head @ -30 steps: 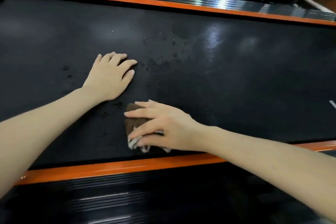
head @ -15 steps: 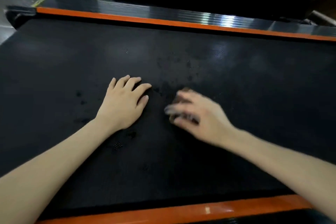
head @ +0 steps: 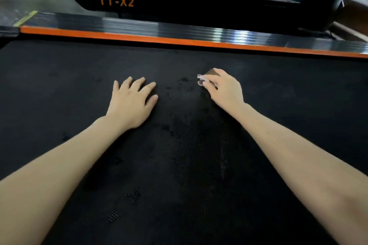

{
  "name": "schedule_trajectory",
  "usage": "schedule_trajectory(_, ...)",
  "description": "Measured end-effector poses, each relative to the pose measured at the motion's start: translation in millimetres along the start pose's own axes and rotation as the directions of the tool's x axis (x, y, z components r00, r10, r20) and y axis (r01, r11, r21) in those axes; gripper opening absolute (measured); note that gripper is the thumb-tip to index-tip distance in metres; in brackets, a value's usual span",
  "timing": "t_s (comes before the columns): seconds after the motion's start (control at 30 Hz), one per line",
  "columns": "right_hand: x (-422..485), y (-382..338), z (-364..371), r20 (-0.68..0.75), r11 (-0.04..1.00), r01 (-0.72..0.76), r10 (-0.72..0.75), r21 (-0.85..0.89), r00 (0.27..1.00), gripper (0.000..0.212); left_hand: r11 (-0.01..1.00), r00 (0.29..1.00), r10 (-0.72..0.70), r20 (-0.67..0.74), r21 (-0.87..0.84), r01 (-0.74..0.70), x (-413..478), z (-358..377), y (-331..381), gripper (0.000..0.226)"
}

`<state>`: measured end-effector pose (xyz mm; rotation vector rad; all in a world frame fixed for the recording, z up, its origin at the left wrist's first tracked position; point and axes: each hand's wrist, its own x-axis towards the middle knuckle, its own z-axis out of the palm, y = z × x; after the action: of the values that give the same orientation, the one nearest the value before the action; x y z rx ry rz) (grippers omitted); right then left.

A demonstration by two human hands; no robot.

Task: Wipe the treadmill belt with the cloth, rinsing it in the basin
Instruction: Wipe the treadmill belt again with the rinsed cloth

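Cloth [head: 209, 74] sits bunched under your right hand [head: 225, 91], whose fingers curl over it and press it to the treadmill belt [head: 278, 105], while your left hand [head: 131, 101] lies flat and spread beside the damp streaks [head: 189, 141]. Judging by those streaks, only the middle strip is wiped; the dry stretches either side remain. No basin shows, so its contents cannot be told.

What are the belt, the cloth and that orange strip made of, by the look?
Belt: matte black rubber, seemingly; fine dotted weave shows where wet. Cloth: soft fabric, brown with pale fringe, maybe microfibre. Orange strip: smooth, flat colour; painted metal or plastic, cannot tell which.
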<state>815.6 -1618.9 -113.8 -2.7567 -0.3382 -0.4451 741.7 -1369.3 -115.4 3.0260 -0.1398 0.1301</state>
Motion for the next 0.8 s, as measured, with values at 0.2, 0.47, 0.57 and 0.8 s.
schedule_trajectory(0.2,-108.3,-34.0,-28.5,0.114,0.848,0.472,-0.508,0.243,0.854,0.031,1.0,0.999,0.005,-0.048,0.017,-0.004,4.2,12.6,-0.6,0.054)
schedule_trajectory(0.47,29.7,-28.7,19.2,0.08,0.99,0.139,-0.141,0.031,0.987,0.028,1.0,0.999,0.0,-0.045,0.01,0.0,5.6,14.7,-1.4,0.053)
schedule_trajectory(0.57,30.5,-45.2,25.8,0.057,0.998,0.062,-0.062,0.002,0.996,0.03,1.0,0.998,0.001,-0.064,-0.007,-0.001,5.4,14.0,-2.3,0.052)
schedule_trajectory(0.8,-96.7,-44.2,-22.9,0.162,0.882,0.414,-0.453,0.223,0.877,0.036,1.0,0.997,-0.004,-0.076,0.0,0.004,3.8,14.5,1.2,0.053)
